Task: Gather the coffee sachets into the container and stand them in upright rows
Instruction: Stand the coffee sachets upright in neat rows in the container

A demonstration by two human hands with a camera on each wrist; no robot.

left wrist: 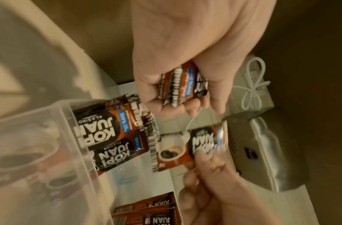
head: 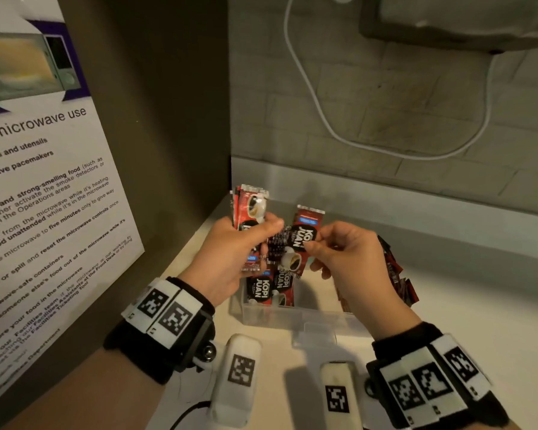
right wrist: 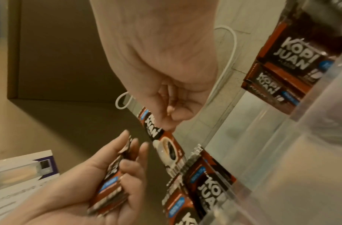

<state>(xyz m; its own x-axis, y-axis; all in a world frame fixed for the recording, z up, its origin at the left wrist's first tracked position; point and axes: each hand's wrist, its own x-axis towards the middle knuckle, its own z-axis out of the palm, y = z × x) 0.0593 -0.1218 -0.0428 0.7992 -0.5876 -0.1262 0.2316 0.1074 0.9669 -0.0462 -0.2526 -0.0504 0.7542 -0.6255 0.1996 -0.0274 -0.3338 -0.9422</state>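
Observation:
My left hand (head: 246,243) grips a bundle of red and black coffee sachets (head: 250,212) upright above the container's left end. My right hand (head: 339,246) pinches a single sachet (head: 302,240) by its edge, right beside the bundle. Below them stands a clear plastic container (head: 292,315) with a few sachets (head: 267,287) upright at its left end. In the left wrist view the bundle (left wrist: 183,85) sits in my curled fingers and the single sachet (left wrist: 185,149) hangs under them. In the right wrist view the single sachet (right wrist: 166,146) sits between thumb and finger.
More loose sachets (head: 395,274) lie in a heap on the white counter right of the container. A microwave-use poster (head: 44,181) covers the cabinet wall on the left. A white cable (head: 323,119) loops on the brick back wall under an appliance (head: 448,23).

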